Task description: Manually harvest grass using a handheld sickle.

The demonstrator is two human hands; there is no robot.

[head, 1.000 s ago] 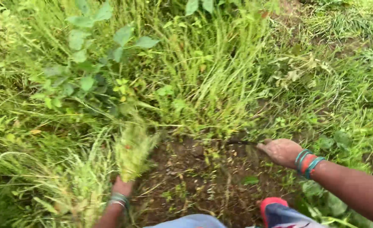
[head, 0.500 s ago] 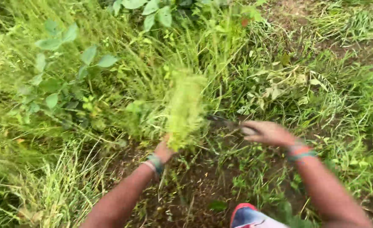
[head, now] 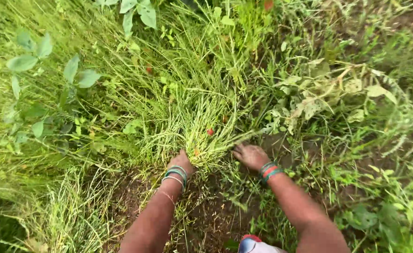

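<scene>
- Left hand (head: 182, 162), centre of frame, slightly low: fingers curled tight round the base of a grass tuft (head: 194, 126); fist buried in the blades, so only the back of the hand & wrist show.
- Left wrist: stack of green/teal bangles (head: 176, 174), arm running down to bottom edge, left of centre.
- Grass tuft: centre of frame, blades fan up & outward from the fist toward upper centre; stems bunched at the grip point just above the bare soil.
- Right hand (head: 250, 155), just right of the tuft, near but apart from left hand: palm down, fingers bent & pointing left toward the tuft base. Whether it grips anything – can't tell; fingertips half hidden by stems & blur.
- Right wrist: bangles, green w/ one red-orange (head: 270, 171); forearm runs to bottom right-centre edge.
- Dark bare soil (head: 206, 220), lower centre between & below both arms, w/ scattered cut stems on it.
- Small red speck (head: 210, 132) in the tuft, centre; kind not clear.
- Broad-leaved plant (head: 42, 75), upper left, pale green oval leaves, well apart from hands.
- Wilted pale leafy weed (head: 328, 98), upper right, yellow-green drooping leaves.
- Tall thin grass covers left side & lower left; low green weeds lower right.
- Red & blue-grey item (head: 253, 244) at bottom edge, centre-right, mostly cut off; can't tell what.
</scene>
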